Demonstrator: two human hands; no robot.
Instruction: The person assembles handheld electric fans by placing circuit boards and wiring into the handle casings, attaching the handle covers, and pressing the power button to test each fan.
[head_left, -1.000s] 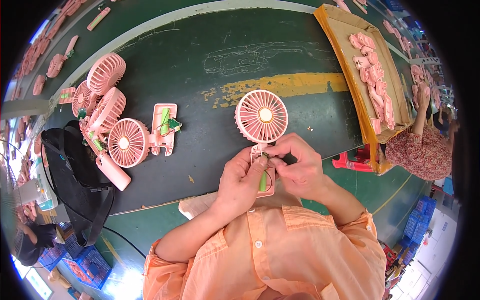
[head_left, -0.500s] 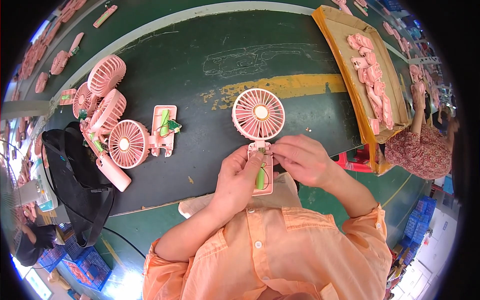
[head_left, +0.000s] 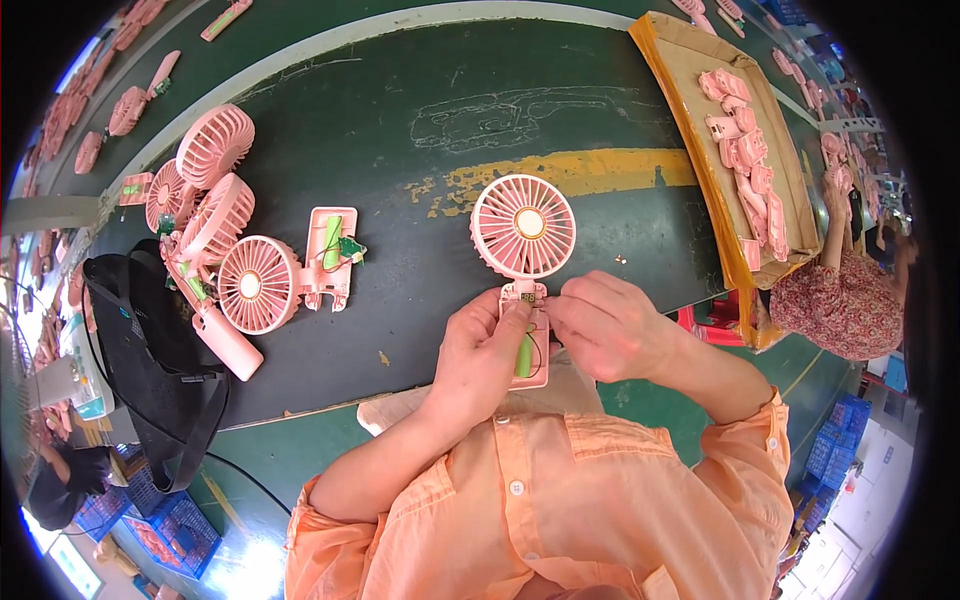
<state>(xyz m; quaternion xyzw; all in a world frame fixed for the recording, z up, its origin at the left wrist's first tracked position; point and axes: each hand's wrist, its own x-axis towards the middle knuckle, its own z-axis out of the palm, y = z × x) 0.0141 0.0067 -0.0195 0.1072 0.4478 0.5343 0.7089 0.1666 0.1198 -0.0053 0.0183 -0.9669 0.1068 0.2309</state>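
Observation:
A pink handheld fan lies before me with its round grille away from me. Its opened handle shows a green battery and a small circuit board with a tiny display near the hinge. My left hand is closed round the handle's left side, the thumb pressed over the board. At the handle's right edge, beside the display, my right hand holds its thumb and fingertips together in a pinch. Whatever they pinch is too small to make out.
Several pink fans and an open handle half lie on the left of the dark table, by a black bag. A cardboard tray of pink casings stands at right. Another person works beyond it.
My right hand has drawn slightly right, its fingertips a little farther from the hinge. The left hand keeps its hold on the fan; the whole view has shifted slightly.

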